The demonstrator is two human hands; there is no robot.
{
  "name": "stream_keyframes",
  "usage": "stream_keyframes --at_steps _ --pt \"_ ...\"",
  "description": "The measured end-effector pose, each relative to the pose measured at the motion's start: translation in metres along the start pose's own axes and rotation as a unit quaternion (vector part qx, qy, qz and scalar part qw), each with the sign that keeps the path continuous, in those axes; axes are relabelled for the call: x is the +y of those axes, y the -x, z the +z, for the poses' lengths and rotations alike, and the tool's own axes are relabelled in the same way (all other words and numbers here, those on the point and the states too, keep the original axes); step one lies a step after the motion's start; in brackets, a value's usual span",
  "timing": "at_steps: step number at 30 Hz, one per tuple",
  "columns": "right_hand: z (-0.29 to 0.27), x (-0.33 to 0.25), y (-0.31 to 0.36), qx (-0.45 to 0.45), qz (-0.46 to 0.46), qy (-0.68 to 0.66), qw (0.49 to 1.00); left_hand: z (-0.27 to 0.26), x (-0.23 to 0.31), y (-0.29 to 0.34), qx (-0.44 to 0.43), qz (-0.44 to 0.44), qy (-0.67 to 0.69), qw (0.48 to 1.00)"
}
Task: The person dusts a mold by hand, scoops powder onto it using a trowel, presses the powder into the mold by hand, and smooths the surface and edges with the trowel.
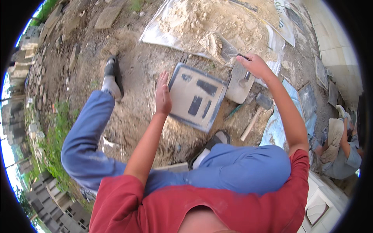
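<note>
"Holding what?"
"Trowel [229,50] heaped with sand [213,46], in my right hand [256,66], past the panel [182,92]'s top-right corner. My left hand [163,95], nearer, is empty, outstretched at its left edge."

Dirt grnd [143,70], panel [195,105], mallet [255,117], wht sheet [155,37]

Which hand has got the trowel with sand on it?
The right hand: it grips the sandy trowel. The left hand holds nothing, open beside the rectangular slab.

Green weeds [58,136], stacked grey blocks [50,202] lower left, pale wall [338,46], another person [342,165] at right
</note>
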State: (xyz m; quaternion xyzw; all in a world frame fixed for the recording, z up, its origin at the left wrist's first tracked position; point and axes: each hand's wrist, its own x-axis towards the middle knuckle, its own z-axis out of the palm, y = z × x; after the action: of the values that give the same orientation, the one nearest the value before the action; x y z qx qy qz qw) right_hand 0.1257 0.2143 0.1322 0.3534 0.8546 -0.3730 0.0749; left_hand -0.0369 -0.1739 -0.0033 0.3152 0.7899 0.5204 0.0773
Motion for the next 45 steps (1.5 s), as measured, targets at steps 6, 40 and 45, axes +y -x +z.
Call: stream_keyframes --at_steps 6,40,45 --pt "0.053 -0.044 0.068 -0.063 -0.089 0.029 0.994 -0.014 -0.004 0.048 0.034 -0.021 0.030 0.999" --pt "0.151 -0.068 0.175 -0.046 -0.155 0.149 0.976 0.022 0.018 0.054 0.007 0.011 0.070 0.997" --pt "0.151 -0.060 0.173 -0.021 -0.195 0.141 0.970 0.016 0.018 0.053 -0.014 0.006 0.078 0.997"
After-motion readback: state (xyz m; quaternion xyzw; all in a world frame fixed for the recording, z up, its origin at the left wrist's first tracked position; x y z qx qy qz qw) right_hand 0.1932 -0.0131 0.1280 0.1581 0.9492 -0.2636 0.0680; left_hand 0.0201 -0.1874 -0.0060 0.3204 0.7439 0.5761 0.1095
